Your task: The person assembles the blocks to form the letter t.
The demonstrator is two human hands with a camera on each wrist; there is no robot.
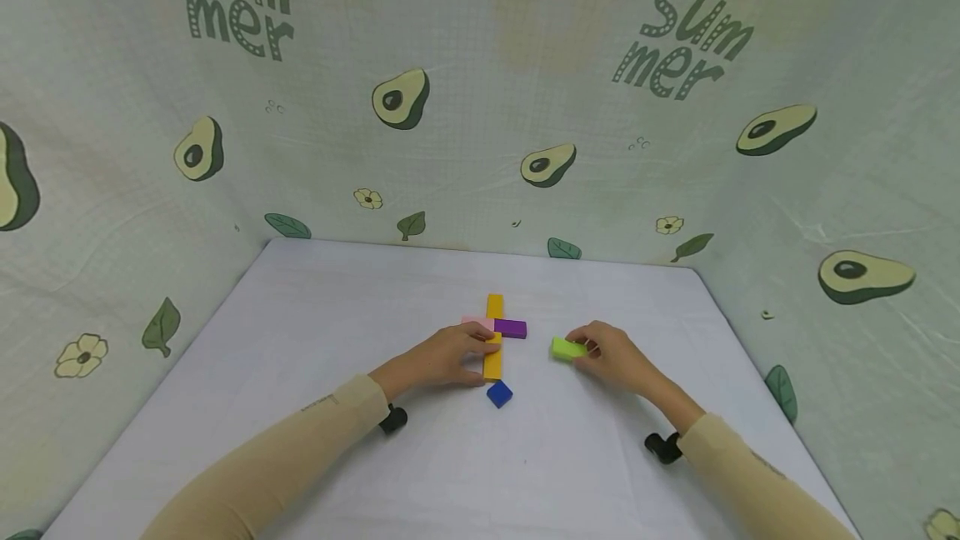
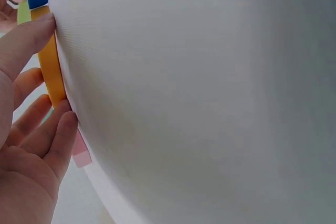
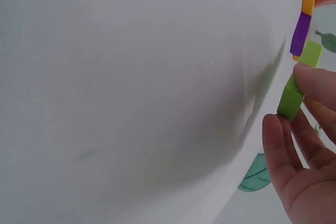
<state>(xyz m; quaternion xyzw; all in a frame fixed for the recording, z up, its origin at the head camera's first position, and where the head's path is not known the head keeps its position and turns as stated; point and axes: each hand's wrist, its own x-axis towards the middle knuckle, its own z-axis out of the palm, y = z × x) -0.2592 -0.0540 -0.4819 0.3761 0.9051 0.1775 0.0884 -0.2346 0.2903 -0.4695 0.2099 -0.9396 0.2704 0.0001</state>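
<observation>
My left hand (image 1: pixel 447 354) holds the nearer orange block (image 1: pixel 492 363), its thumb at the near end and its other fingers about the far part. A pink block (image 1: pixel 477 321) and a purple block (image 1: pixel 511 329) lie end to end across the top of it, and a farther orange block (image 1: pixel 495 305) continues the line beyond them. Off the near end sits a blue block (image 1: pixel 499 394), turned cornerwise. To the right, my right hand (image 1: pixel 615 359) pinches a lime green block (image 3: pixel 292 97) between thumb and fingers, apart from the other blocks.
All of this is on a white-covered table (image 1: pixel 360 290). Printed cloth walls (image 1: pixel 465 40) with avocados and leaves rise behind and on both sides. A small black device is worn at each wrist.
</observation>
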